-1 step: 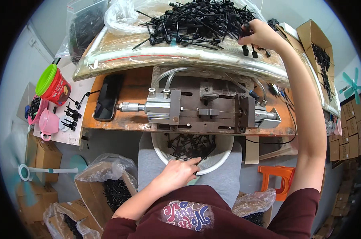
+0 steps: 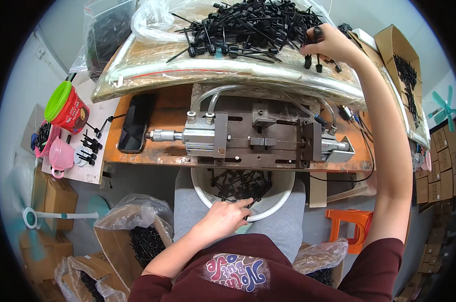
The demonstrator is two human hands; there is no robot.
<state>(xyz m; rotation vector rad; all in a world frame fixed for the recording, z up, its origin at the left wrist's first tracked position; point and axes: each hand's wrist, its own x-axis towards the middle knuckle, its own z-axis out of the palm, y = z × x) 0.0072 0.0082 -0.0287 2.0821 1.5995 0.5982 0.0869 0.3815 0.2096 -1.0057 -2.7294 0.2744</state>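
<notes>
My right hand (image 2: 332, 44) is at the right end of a heap of black plastic knobbed rods (image 2: 253, 25) on the plastic-covered raised board. Its fingers close around a black knobbed rod (image 2: 317, 34), and a few more rods lie just below them. My left hand (image 2: 224, 216) rests at the near rim of a white basket (image 2: 287, 199) on my lap. Its fingers are bent together over the rim, with a dark bit by the fingertips that I cannot make out. Loose black rods (image 2: 243, 183) lie in the basket.
Between the board and basket, a metal clamping fixture (image 2: 260, 141) with air cylinders and clear hoses sits on the orange bench. Left of it are a phone (image 2: 137, 123), a red bucket (image 2: 72, 113) and a pink cup (image 2: 62, 152). Lined cartons (image 2: 114, 244) flank me; an orange stool (image 2: 356, 229) stands right.
My right hand and the rod in it have shifted very slightly. My left hand keeps its place at the basket.
</notes>
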